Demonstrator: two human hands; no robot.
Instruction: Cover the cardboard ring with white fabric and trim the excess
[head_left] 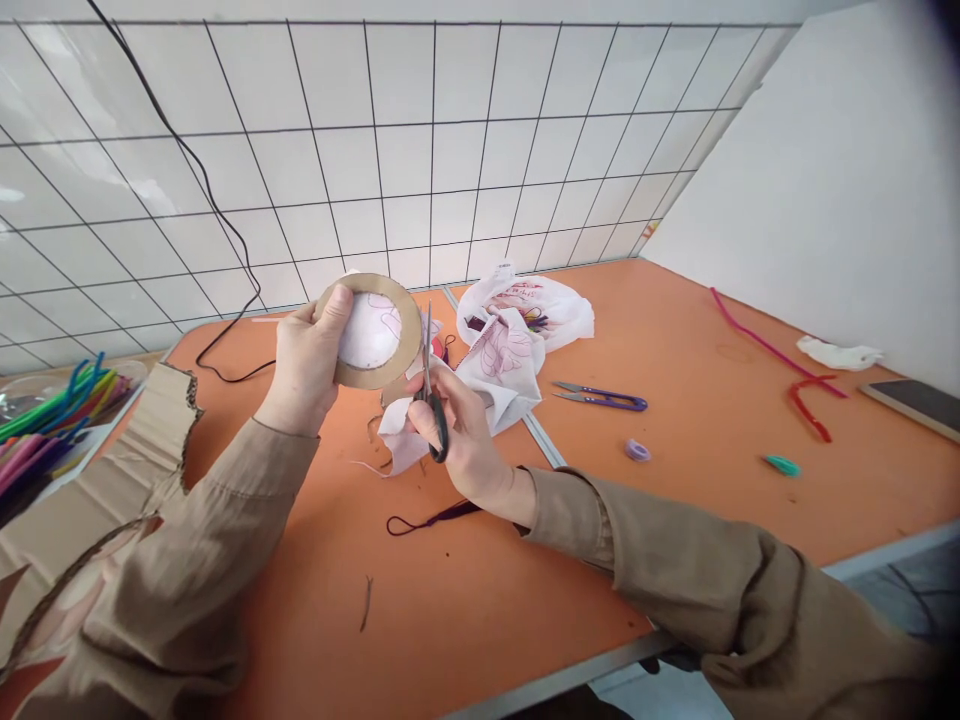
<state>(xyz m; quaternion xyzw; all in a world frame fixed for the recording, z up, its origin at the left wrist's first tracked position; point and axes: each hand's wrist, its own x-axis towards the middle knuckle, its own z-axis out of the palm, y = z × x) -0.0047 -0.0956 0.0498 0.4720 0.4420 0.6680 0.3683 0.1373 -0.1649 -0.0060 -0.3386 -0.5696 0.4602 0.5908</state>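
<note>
My left hand (pixel 304 360) grips a round cardboard ring (pixel 407 335) by its left side, thumb on the front. White fabric with pink line drawing (pixel 367 335) fills the ring's opening, and more of it sticks out past the right edge. In my right hand (pixel 472 440) is a pair of black-handled scissors (pixel 431 400), blades pointing up beside the ring's right edge. A loose piece of the white cloth (pixel 403 435) hangs below the scissors. Behind my right hand lies a larger printed white cloth (pixel 510 350). A dark tassel (pixel 431 518) rests under my right wrist.
A white plastic bag (pixel 566 310) sits at the back. Purple thread snips (pixel 600 396), a lilac ring-shaped item (pixel 637 450), a green item (pixel 782 465) and red pipe cleaners (pixel 806 410) lie to the right. Torn cardboard (pixel 150 430) and colourful pipe cleaners (pixel 64 410) are left.
</note>
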